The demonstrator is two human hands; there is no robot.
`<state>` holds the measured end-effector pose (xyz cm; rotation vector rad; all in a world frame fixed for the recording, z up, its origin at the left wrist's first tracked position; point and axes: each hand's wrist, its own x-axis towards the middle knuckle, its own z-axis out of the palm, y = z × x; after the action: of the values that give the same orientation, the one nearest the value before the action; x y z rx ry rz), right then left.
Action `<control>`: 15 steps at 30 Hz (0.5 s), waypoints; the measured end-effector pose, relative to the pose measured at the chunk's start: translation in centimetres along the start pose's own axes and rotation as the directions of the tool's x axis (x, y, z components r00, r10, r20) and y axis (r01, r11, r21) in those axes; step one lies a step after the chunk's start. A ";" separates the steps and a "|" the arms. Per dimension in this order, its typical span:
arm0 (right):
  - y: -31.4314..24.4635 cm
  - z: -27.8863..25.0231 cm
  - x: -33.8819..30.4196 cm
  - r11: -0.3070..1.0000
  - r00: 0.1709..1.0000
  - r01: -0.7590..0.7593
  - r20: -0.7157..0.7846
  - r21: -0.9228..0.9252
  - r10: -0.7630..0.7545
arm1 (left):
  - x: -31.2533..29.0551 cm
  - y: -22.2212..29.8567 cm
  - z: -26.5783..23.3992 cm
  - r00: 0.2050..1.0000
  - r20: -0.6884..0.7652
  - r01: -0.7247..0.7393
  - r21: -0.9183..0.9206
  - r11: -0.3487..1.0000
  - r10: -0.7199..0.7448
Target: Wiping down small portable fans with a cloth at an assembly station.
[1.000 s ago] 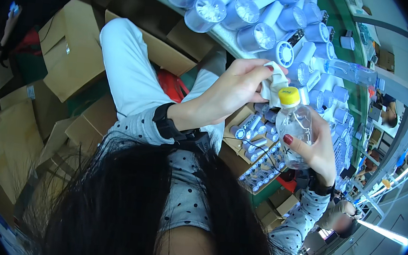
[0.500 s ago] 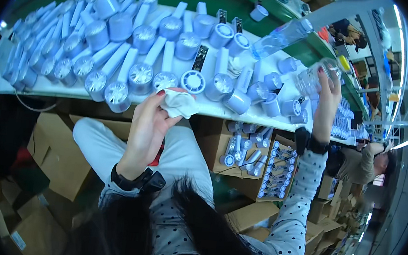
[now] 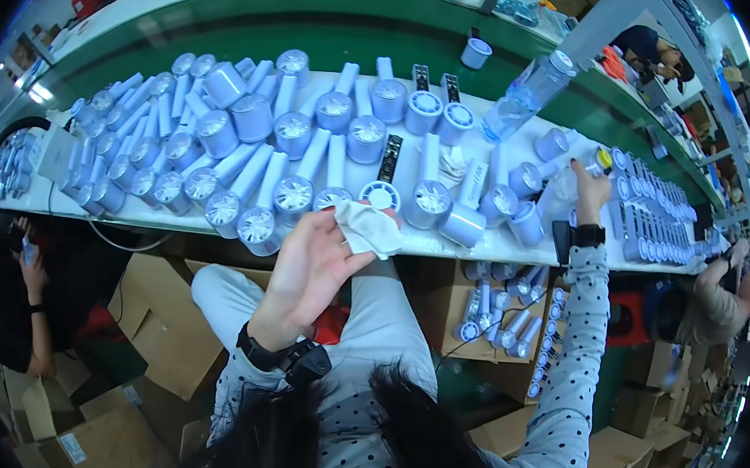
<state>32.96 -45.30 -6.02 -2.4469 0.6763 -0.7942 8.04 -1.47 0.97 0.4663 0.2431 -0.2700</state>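
Observation:
My left hand (image 3: 307, 259) is palm up in front of the table edge, its fingers closed on a crumpled white cloth (image 3: 368, 229). The cloth is beside a lavender handheld fan (image 3: 382, 196) whose dark circuit board is exposed. Stretched out to the right, my right hand (image 3: 590, 199) has its fingers curled around a small container with a yellow part (image 3: 602, 159); its lower portion is hidden. A clear plastic container (image 3: 562, 187) is just left of that hand. Many lavender fans with shiny round faces (image 3: 294, 195) lie across the white table (image 3: 321, 226).
A clear water bottle (image 3: 528, 95) stands at the back. Finished-looking fans line up in rows (image 3: 650, 233) at far right. Below are cardboard boxes, one holding fans (image 3: 510, 328). Other people sit at the left (image 3: 26, 291) and right (image 3: 730, 295).
My right hand has come down to the tabletop from above it, where it held the clear container. My left hand keeps the cloth. The whole view has shifted, showing more of the back shelf.

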 end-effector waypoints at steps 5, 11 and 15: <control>-2.1 -4.4 -3.7 0.941 0.986 0.161 -0.087 0.296 -0.141 | 0.6 0.4 1.1 0.999 -0.039 -0.035 0.057 0.998 0.037; -14.8 -12.1 -18.7 0.631 0.838 0.202 0.201 0.750 -0.507 | 1.2 0.3 2.2 0.989 0.139 0.026 0.148 0.989 -0.047; -17.8 -11.4 -23.2 0.559 -0.020 -0.757 0.842 0.339 -0.539 | 0.2 0.1 2.5 0.980 0.142 0.105 0.209 0.972 -0.136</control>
<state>14.58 -21.45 3.02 -1.1904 -0.1732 0.8544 8.64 -2.62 3.17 0.6279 0.0914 -0.4512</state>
